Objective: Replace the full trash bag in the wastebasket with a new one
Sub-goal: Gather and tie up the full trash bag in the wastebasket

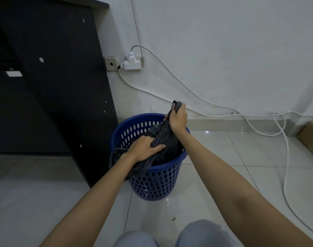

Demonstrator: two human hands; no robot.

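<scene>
cabinet (50,82): big dark panel off to the left of your left hand, standing on the floor tiles (223,166) right beside the bin. Mind your elbow on it when you lift.

wastebasket (152,177): blue, full of holes, sitting directly under both your hands. Nothing is holding it down, so my guess is it'll want to ride up with the bag.

trash bag (167,148): dark one, still down inside the bin, with a flap hanging over the rim under your left wrist. The neck is pulled into a tight rope running between your two hands.

cable (187,86): white, running along the wall well behind your right hand, down from the plug block (132,62). Out of the way.

right hand (178,120): fist wrapped round the top of the twisted neck, up above the far rim, with the bag's end poking out past your knuckles.

left hand (145,148): lower and nearer you, fingers curled round the base of the twist, just above the bag's bulk.

how I'd do it: keep the twist tight, scoop in that loose flap with your left so nothing spills, then tie off before hauling it out. Pull straight up, not sideways.

new bag: can't spot one anywhere, fyi.
</scene>
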